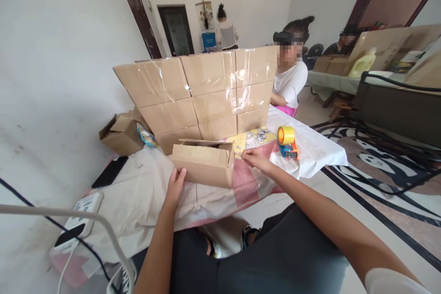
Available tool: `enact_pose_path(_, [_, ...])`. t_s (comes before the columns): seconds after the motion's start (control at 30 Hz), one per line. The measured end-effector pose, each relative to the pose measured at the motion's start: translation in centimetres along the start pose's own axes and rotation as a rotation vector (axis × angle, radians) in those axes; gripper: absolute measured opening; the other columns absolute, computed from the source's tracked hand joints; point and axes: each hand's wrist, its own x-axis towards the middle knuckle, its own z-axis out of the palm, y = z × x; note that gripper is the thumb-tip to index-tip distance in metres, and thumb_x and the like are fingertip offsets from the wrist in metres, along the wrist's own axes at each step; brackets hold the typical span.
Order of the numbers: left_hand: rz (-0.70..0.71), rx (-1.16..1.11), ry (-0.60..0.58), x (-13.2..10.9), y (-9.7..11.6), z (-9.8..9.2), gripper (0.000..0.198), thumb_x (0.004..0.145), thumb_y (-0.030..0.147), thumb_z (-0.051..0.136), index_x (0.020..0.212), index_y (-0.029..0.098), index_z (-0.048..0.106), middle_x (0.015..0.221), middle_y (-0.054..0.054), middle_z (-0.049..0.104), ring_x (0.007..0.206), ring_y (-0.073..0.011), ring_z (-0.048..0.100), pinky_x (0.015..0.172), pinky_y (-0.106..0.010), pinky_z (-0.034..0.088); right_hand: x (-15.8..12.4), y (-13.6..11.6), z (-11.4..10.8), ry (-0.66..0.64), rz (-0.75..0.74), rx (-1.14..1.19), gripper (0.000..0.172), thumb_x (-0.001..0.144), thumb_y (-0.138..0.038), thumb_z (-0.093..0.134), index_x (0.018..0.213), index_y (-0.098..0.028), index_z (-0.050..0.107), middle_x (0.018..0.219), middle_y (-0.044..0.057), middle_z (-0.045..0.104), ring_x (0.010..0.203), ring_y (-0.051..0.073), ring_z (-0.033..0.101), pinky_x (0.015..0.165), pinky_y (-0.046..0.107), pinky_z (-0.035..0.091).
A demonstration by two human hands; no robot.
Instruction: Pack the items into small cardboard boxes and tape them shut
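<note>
A small brown cardboard box (203,170) lies on the cloth-covered table in front of me, with a slightly raised flap along its top and a gap at the right end. My left hand (177,183) grips its lower left corner, thumb on the front face and the other fingers mostly hidden. Just right of the box, my right hand (255,161) is closed, fingertips drawn together; whether anything small is in them I cannot make out. An orange and blue tape dispenser (288,150) with a yellow roll of tape (286,135) stands beyond that hand.
Behind the box rises a wall of stacked, taped cartons (213,87). An open carton (120,133), a black phone-like slab (110,172) and a power strip (82,213) are at left. Across the table sits a person (291,78); a folding chair (399,124) stands right.
</note>
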Motion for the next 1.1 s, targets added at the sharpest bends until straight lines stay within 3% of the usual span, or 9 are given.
enact_pose_path(0.13, [0.008, 0.003, 0.028, -0.1, 0.3, 0.4, 0.047, 0.086, 0.056, 0.063, 0.118, 0.022, 0.066, 0.127, -0.013, 0.07, 0.122, -0.0309, 0.063, 0.109, -0.047, 0.048, 0.9, -1.2, -6.5, 0.496, -0.211, -0.159, 0.036, 0.084, -0.055, 0.063, 0.074, -0.021, 0.058, 0.075, 0.005, 0.058, 0.074, 0.02, 0.051, 0.069, 0.034, 0.044])
enact_pose_path(0.23, [0.017, 0.028, 0.054, -1.0, 0.5, 1.0, 0.044, 0.083, 0.057, 0.066, 0.108, 0.02, 0.069, 0.11, -0.012, 0.075, 0.104, -0.0308, 0.07, 0.095, -0.045, 0.055, 0.6, -1.7, -8.3, 0.628, -0.267, -0.222, 0.033, 0.086, -0.053, 0.061, 0.082, -0.02, 0.061, 0.082, 0.008, 0.064, 0.082, 0.024, 0.058, 0.08, 0.04, 0.048])
enact_pose_path(0.3, [0.032, 0.062, 0.079, -1.8, 1.1, 1.0, 0.041, 0.082, 0.055, 0.067, 0.102, 0.02, 0.071, 0.1, -0.011, 0.076, 0.096, -0.0307, 0.07, 0.087, -0.043, 0.056, 0.0, -2.1, -7.0, 0.51, -0.389, -0.264, 0.037, 0.087, -0.053, 0.061, 0.102, -0.019, 0.066, 0.105, 0.013, 0.069, 0.1, 0.028, 0.063, 0.09, 0.044, 0.05])
enact_pose_path(0.4, [0.097, 0.119, 0.188, -1.8, 3.5, 0.4, 0.041, 0.089, 0.051, 0.06, 0.114, 0.02, 0.071, 0.116, -0.012, 0.073, 0.113, -0.0311, 0.065, 0.093, -0.041, 0.053, -1.1, -3.1, -2.9, 0.212, -0.712, -0.388, 0.06, 0.089, -0.053, 0.062, 0.139, -0.021, 0.053, 0.149, 0.017, 0.051, 0.136, 0.034, 0.049, 0.108, 0.052, 0.044])
enact_pose_path(0.5, [0.228, 0.193, 0.25, 0.4, 7.7, -0.5, 0.045, 0.092, 0.045, 0.06, 0.132, 0.024, 0.063, 0.138, -0.009, 0.063, 0.126, -0.0275, 0.058, 0.102, -0.038, 0.046, -2.2, -4.8, 1.0, 0.099, -0.907, -0.598, 0.058, 0.093, -0.045, 0.062, 0.146, -0.025, 0.05, 0.156, 0.013, 0.046, 0.147, 0.034, 0.036, 0.118, 0.057, 0.031])
enact_pose_path(0.6, [0.537, 0.54, 0.043, 3.9, 12.3, -0.6, 0.044, 0.09, 0.038, 0.065, 0.133, 0.025, 0.065, 0.134, -0.009, 0.065, 0.122, -0.0288, 0.057, 0.105, -0.042, 0.041, -2.5, -6.1, 3.1, 0.044, -0.973, -0.8, 0.043, 0.098, -0.035, 0.057, 0.14, -0.027, 0.058, 0.15, 0.008, 0.056, 0.145, 0.033, 0.038, 0.118, 0.056, 0.029])
enact_pose_path(0.73, [0.648, 1.012, -0.24, 6.7, 16.0, -0.2, 0.018, 0.094, 0.028, 0.058, 0.096, 0.028, 0.076, 0.104, -0.002, 0.077, 0.103, -0.026, 0.061, 0.095, -0.045, 0.038, -1.6, -6.6, 3.9, 0.044, -0.97, -0.939, 0.039, 0.099, -0.039, 0.055, 0.131, -0.02, 0.066, 0.145, 0.01, 0.06, 0.133, 0.034, 0.048, 0.109, 0.054, 0.038])
enact_pose_path(0.93, [0.874, 1.204, -0.275, 5.3, 15.2, -1.2, 0.03, 0.104, 0.03, 0.044, 0.094, 0.025, 0.072, 0.099, -0.001, 0.077, 0.094, -0.0221, 0.062, 0.085, -0.042, 0.037, -0.7, -5.8, 4.1, 0.068, -0.958, -0.977, 0.046, 0.1, -0.048, 0.052, 0.132, -0.018, 0.066, 0.141, 0.012, 0.063, 0.113, 0.032, 0.055, 0.091, 0.048, 0.044])
enact_pose_path(1.1, [0.846, 1.143, -0.254, 3.5, 13.9, -2.0, 0.029, 0.104, 0.031, 0.044, 0.099, 0.024, 0.073, 0.106, -0.002, 0.075, 0.094, -0.0207, 0.064, 0.083, -0.04, 0.038, -1.6, -5.5, 4.9, 0.13, -0.93, -0.951, 0.052, 0.101, -0.052, 0.049, 0.135, -0.015, 0.064, 0.14, 0.016, 0.061, 0.114, 0.033, 0.053, 0.089, 0.047, 0.041])
